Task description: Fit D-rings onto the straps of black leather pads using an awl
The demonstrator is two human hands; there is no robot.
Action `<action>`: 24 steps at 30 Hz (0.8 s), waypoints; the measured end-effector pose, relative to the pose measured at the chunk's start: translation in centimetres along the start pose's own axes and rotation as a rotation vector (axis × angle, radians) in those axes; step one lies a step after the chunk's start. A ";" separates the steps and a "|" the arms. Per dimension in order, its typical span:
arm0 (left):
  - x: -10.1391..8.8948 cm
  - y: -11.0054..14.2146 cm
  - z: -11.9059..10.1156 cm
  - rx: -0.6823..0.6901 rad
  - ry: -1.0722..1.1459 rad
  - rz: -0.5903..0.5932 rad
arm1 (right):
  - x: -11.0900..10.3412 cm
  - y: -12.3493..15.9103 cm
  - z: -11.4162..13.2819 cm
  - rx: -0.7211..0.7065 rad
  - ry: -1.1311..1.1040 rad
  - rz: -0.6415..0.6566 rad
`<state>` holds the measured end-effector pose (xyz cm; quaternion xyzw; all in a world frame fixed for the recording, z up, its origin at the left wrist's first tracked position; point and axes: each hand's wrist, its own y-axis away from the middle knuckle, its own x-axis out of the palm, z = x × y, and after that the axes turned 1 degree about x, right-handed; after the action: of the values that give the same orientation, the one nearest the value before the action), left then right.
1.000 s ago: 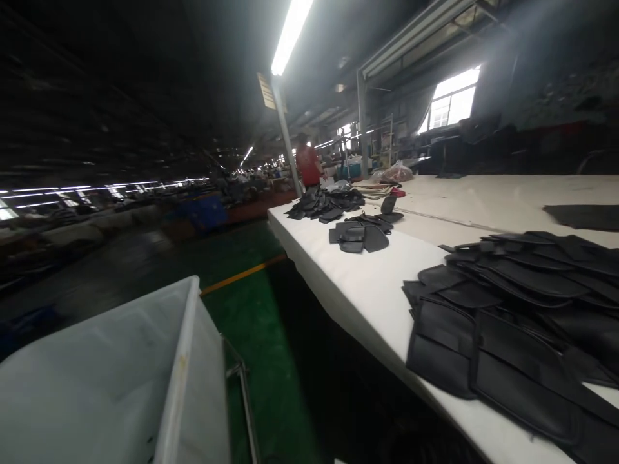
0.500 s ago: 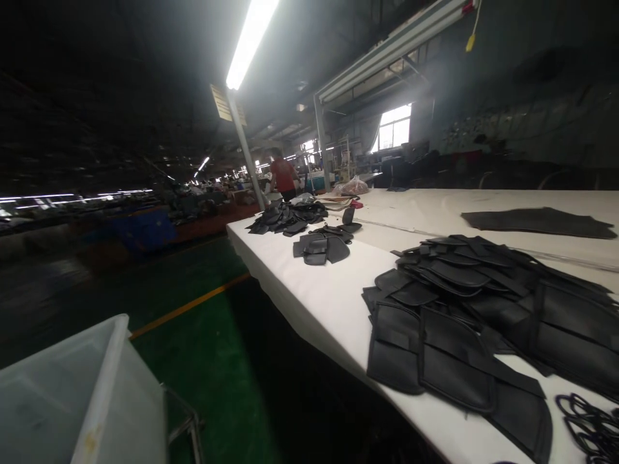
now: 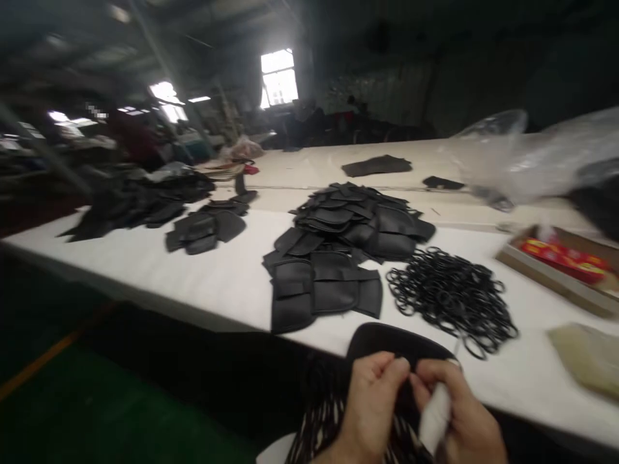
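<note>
My left hand is closed in a pinch at the edge of a black leather piece with a rounded top. My right hand pinches the same piece close beside it, fingertips nearly meeting the left ones. A white wrap covers one finger of the right hand. Any small part between the fingertips is too blurred and hidden to make out. Just beyond the hands lies a heap of black rings. Left of the rings are flat black pocketed pieces, with a taller pile of them behind.
More black pieces lie along the white table to the left. On the right are a cardboard box with red packaging, a yellowish packet and clear plastic bags. A blurred person stands far left.
The view has swung to the right, and the white bin has left the picture. Both hands and the leather piece between them have come into sight, along with the full ring heap.
</note>
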<state>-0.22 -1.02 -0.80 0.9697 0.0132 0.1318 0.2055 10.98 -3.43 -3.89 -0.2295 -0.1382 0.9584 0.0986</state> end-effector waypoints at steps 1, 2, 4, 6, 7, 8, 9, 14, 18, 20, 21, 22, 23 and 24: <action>-0.1 -0.1 -0.3 -0.004 0.014 0.044 | -0.1 -0.2 0.4 0.001 0.025 -0.003; -0.2 -0.3 -0.7 -0.015 0.009 0.106 | -0.1 -0.5 0.9 -0.010 0.038 -0.005; -0.6 -0.7 -1.2 -0.053 0.012 0.203 | 0.0 -1.3 1.7 0.052 0.062 0.020; -0.9 -1.0 -1.4 -0.085 0.016 0.293 | -0.1 -1.8 2.5 0.114 0.049 0.032; -0.9 -1.1 -1.4 -0.092 0.015 0.313 | -0.1 -1.9 2.7 0.128 0.032 0.039; -1.0 -1.1 -1.4 -0.093 0.012 0.315 | -0.2 -1.9 2.9 0.142 0.016 0.042; -1.0 -1.2 -1.3 -0.092 0.005 0.305 | -0.2 -1.8 2.9 0.147 0.000 0.044; -0.9 -1.3 -1.1 -0.103 -0.004 0.229 | 0.0 -1.2 2.2 0.123 -0.042 0.032; -0.6 -1.3 -1.4 -0.125 0.081 0.202 | 0.2 -0.6 1.5 0.061 -0.108 -0.019; -0.4 -1.4 -1.7 -0.155 0.115 0.222 | 0.1 -0.4 1.3 0.017 -0.129 -0.061; -0.4 -1.4 -1.8 -0.168 0.128 0.232 | 0.0 -0.3 1.2 0.002 -0.131 -0.075; -0.3 -1.4 -1.9 -0.178 0.139 0.238 | -0.1 -0.2 1.2 -0.009 -0.133 -0.085; -0.3 -1.4 -2.0 -0.186 0.148 0.241 | -0.2 -0.1 1.2 -0.013 -0.138 -0.087; -0.3 -1.4 -2.1 -0.194 0.156 0.244 | -0.3 0.0 1.2 -0.010 -0.146 -0.081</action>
<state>-1.06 1.09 0.40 0.9265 -0.1015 0.2314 0.2789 10.68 -3.73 -2.72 -0.1535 -0.1590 0.9671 0.1259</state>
